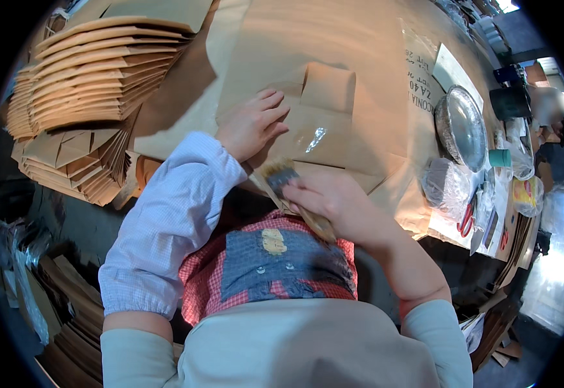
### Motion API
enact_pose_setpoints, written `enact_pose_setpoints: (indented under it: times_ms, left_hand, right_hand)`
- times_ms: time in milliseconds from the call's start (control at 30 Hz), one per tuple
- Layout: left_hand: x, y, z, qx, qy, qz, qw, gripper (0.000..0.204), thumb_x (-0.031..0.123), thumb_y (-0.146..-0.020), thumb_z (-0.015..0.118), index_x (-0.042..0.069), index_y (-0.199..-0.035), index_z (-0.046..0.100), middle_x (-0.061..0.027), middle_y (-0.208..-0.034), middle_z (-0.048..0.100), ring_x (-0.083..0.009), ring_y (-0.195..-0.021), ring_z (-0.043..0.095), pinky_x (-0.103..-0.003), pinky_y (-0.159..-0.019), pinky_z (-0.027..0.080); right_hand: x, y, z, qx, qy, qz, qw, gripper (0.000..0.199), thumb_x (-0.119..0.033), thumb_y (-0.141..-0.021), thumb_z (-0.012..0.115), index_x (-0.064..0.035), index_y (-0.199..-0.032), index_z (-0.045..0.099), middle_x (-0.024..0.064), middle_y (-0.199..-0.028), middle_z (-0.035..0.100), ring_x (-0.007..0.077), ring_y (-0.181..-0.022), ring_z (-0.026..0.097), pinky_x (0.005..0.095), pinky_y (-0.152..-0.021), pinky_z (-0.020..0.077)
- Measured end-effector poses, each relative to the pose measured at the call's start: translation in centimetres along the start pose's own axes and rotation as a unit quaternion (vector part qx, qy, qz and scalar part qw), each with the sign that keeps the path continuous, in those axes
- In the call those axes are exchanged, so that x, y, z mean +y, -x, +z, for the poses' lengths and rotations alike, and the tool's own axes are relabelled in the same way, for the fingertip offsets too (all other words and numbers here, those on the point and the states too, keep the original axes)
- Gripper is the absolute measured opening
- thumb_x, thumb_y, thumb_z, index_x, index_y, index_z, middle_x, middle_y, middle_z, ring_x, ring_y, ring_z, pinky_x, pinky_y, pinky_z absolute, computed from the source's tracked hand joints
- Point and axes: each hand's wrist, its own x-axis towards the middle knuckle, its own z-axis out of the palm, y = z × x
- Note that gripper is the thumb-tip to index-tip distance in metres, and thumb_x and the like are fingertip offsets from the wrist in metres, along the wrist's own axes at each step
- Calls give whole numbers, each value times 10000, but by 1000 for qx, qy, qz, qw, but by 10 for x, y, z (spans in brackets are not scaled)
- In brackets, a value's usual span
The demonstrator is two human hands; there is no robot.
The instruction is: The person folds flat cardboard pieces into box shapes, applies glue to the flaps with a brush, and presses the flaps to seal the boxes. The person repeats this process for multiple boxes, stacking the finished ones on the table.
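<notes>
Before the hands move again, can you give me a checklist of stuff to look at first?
1. Brush held firmly enough: looks ok; the right hand has its fingers closed around it.
2. Left hand free of tools: ok; it is over the brown paper with nothing seen in its grasp.
3. Bristles wet: cannot tell; too small to see.
4. Paper stack clear of both hands: ok; it sits off to the left.
5. Red-handled scissors out of the way: ok; they lie to the right, apart from both hands.
6. Something inside the silver bowl: cannot tell; shine hides it.
</notes>
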Motion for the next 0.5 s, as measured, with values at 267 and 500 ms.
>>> enact_pose_setpoints:
  times_ms: [267, 500]
  left_hand:
    - [2, 5, 16, 35, -90, 24, 995, 321, 149, -915, 557, 38, -1215, 586, -250, -1313, 498, -397, -1249, 456, -424, -996, 429]
    - [1, 4, 12, 3, -113, 13, 994, 322, 134, -917, 548, 51, -1225, 587, -232, -1325, 500, -394, -1256, 451, -429, -1004, 421]
  right_hand:
    - [-38, 78, -8, -97, -66, 92, 989, 274, -62, -727, 709, -10, -971, 596, 94, -858, 616, 285, -749, 617, 357, -601, 502]
    - [-33, 90, -46, 91, 74, 141, 983, 292, -18, -761, 700, -5, -1023, 572, 131, -937, 629, 297, -749, 634, 344, -591, 499]
